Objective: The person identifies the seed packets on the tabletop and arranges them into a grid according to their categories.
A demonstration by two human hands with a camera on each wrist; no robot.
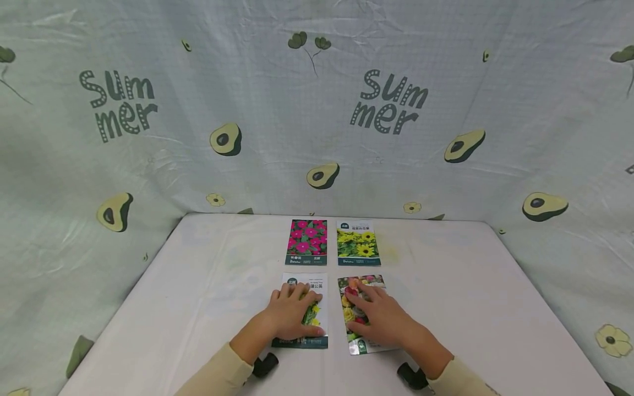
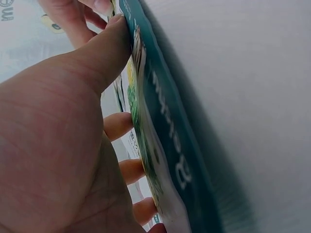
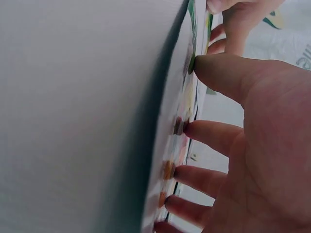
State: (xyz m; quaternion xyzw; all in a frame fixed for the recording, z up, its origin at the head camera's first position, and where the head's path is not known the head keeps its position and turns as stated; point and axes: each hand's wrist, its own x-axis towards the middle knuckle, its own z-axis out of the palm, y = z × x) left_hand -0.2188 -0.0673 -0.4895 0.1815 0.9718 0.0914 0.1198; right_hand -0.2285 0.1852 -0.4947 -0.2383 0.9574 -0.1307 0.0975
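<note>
My left hand rests with spread fingers on a seed packet printed with yellow flowers and a dark green band along its bottom. Thumb and fingertips touch its face in the left wrist view, where the packet looks slightly bulged. To the right, my right hand lies on another seed packet, covered in many-coloured blooms and turned a little askew. Its fingertips press on the front of that packet in the right wrist view. Both hands hide part of the packets beneath them.
Behind the hands lie a seed packet with pink flowers and one with yellow sunflowers, side by side. All sit on a white-covered table. A printed cloth hangs around its back and sides. Black wrist devices show below both wrists.
</note>
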